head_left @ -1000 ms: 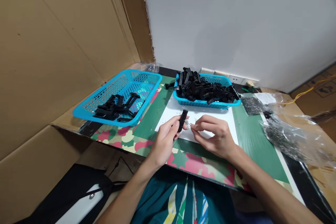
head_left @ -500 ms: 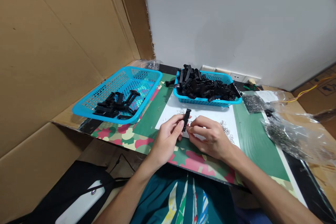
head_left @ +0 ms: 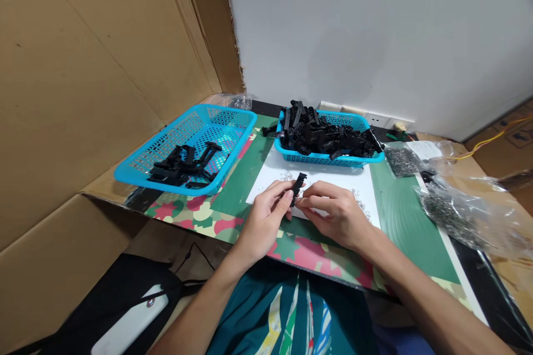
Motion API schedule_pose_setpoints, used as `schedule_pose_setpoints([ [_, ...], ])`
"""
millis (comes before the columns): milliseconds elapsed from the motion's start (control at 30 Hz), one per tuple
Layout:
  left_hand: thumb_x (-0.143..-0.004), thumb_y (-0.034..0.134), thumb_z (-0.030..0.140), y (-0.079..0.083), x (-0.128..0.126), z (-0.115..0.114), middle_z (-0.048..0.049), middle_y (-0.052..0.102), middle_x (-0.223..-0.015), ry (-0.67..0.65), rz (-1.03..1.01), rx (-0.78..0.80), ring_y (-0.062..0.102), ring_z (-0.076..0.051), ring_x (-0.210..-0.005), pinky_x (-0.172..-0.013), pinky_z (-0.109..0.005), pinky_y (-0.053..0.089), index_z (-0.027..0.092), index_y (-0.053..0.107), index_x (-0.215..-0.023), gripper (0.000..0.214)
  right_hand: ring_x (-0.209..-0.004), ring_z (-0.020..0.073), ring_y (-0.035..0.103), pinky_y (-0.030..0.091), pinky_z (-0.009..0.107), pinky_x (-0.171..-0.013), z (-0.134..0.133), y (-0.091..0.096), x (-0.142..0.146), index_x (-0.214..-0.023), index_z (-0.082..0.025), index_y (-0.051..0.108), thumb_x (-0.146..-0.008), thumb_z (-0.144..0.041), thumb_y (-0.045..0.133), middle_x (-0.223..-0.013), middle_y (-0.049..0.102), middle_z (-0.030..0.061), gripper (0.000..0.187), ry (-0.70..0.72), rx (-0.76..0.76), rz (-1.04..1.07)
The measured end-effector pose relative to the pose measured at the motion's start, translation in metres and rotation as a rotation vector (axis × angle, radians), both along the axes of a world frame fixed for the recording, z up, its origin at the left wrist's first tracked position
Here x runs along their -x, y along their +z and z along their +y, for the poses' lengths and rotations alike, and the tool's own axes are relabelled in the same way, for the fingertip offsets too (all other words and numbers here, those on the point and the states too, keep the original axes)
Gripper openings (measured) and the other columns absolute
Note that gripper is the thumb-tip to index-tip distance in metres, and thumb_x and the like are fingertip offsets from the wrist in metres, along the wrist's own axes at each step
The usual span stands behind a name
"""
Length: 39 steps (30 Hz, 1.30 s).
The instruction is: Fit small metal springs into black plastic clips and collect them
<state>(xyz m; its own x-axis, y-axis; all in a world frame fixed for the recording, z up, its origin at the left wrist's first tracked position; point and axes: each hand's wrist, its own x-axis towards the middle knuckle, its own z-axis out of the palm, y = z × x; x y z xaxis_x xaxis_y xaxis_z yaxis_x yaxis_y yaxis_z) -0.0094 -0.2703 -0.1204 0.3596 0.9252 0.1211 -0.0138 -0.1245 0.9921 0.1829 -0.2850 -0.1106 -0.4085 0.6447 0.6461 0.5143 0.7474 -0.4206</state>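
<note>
both forearms reach in from below and meet at the middle — left hand (head_left: 266, 221) curled, thumb and fingers pinched tight; right hand (head_left: 337, 215) palm down, fingertips pinched together, touching the left's.

left blue basket (head_left: 233, 122) | rear blue basket (head_left: 333, 161) | plastic bag (head_left: 466, 211) right | cardboard wall (head_left: 83, 66) left

Left: sparse blue basket (head_left: 125, 175) sits tight against the cardboard wall (head_left: 104, 66); I get no passage.
Far: full blue basket (head_left: 333, 163) blocks the white sheet's (head_left: 266, 177) far edge.
Between baskets: bare green mat (head_left: 250, 163), passable.
Centre: my left hand (head_left: 262, 222) pinches a black part (head_left: 298, 184), right hand (head_left: 337, 216) touching it.
Right: mat open up to the plastic bags (head_left: 458, 211).
</note>
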Motion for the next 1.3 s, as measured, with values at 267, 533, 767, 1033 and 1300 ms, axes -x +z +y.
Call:
schedule_pose_setpoints([
  [267, -0.104, 0.06, 0.045, 0.0057, -0.0022, -0.0005, -0.0083, 0.069, -0.107, -0.015, -0.029, 0.036, 0.058, -0.015, -0.074, -0.068, -0.028, 0.053, 0.016, 0.073, -0.123, 0.037, -0.083, 0.0182, 0.069, 0.054, 0.029, -0.072, -0.0019, 0.0042, -0.0007, -0.094, -0.019, 0.073, -0.104, -0.013, 0.056, -0.093, 0.072, 0.0092, 0.02, 0.058, 0.1, 0.009],
  [533, -0.105, 0.058, 0.045, 0.0018, -0.001, 0.0, -0.0109, 0.069, -0.121, -0.032, -0.028, 0.038, 0.06, -0.017, -0.079, -0.068, -0.027, 0.053, 0.016, 0.072, -0.125, 0.038, -0.084, 0.0182, 0.069, 0.055, 0.029, -0.075, -0.0023, 0.0034, -0.0013, -0.1, -0.018, 0.072, -0.103, -0.013, 0.058, -0.097, 0.071, 0.0084, 0.016, 0.075, 0.151, 0.027],
  [767, -0.104, 0.06, 0.045, 0.0002, 0.0, -0.0005, -0.011, 0.069, -0.12, -0.028, -0.038, 0.051, 0.06, -0.016, -0.077, -0.067, -0.027, 0.053, 0.015, 0.071, -0.125, 0.038, -0.083, 0.0181, 0.069, 0.055, 0.029, -0.073, -0.0015, 0.003, -0.0016, -0.103, -0.019, 0.072, -0.102, -0.012, 0.058, -0.096, 0.072, 0.0078, 0.015, 0.05, 0.125, 0.018],
  [1033, -0.103, 0.062, 0.046, 0.003, -0.0001, 0.0007, -0.0105, 0.072, -0.118, -0.026, -0.064, 0.082, 0.063, -0.015, -0.075, -0.071, -0.028, 0.056, 0.015, 0.072, -0.126, 0.039, -0.085, 0.0176, 0.07, 0.056, 0.028, -0.075, -0.0022, 0.0037, -0.0016, -0.107, -0.02, 0.071, -0.099, -0.01, 0.061, -0.101, 0.074, 0.0071, 0.016, 0.062, 0.159, 0.023],
  [1300, -0.102, 0.062, 0.047, 0.0016, -0.0005, 0.0011, -0.0113, 0.073, -0.119, -0.036, -0.07, 0.11, 0.066, -0.017, -0.078, -0.074, -0.03, 0.059, 0.015, 0.071, -0.128, 0.042, -0.082, 0.0183, 0.068, 0.052, 0.029, -0.071, -0.0029, 0.0015, -0.0033, -0.106, -0.019, 0.07, -0.106, -0.016, 0.056, -0.098, 0.073, 0.0091, 0.014, 0.026, 0.069, -0.13],
])
